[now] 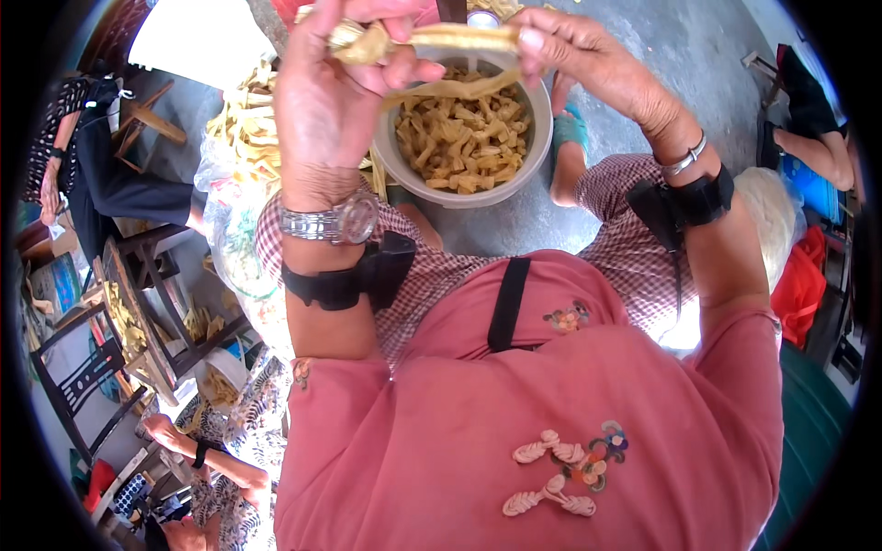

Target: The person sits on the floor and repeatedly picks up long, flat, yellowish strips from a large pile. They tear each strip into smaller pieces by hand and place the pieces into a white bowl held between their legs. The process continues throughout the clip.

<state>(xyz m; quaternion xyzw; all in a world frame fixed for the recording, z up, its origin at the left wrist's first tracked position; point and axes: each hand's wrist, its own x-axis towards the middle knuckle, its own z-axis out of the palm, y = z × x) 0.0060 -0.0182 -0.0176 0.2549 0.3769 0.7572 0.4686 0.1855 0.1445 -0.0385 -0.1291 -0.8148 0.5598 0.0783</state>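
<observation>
My left hand is raised over a bucket and grips a bunched, looped part of a flat yellowish strip, which looks like a dried plant or food strip. My right hand pinches the strip's other end between thumb and fingers, so one length runs taut between both hands. A second length sags just below it. Beneath them, a pale plastic bucket stands on the floor between my feet, partly filled with short knotted yellow-brown pieces. Some of the left fingers are cut off by the top edge.
Loose yellow strips are heaped at the left beside a clear plastic bag. Co-workers sit at the left, one in dark trousers; another person's leg shows at the right. A wooden chair and a red bag flank me.
</observation>
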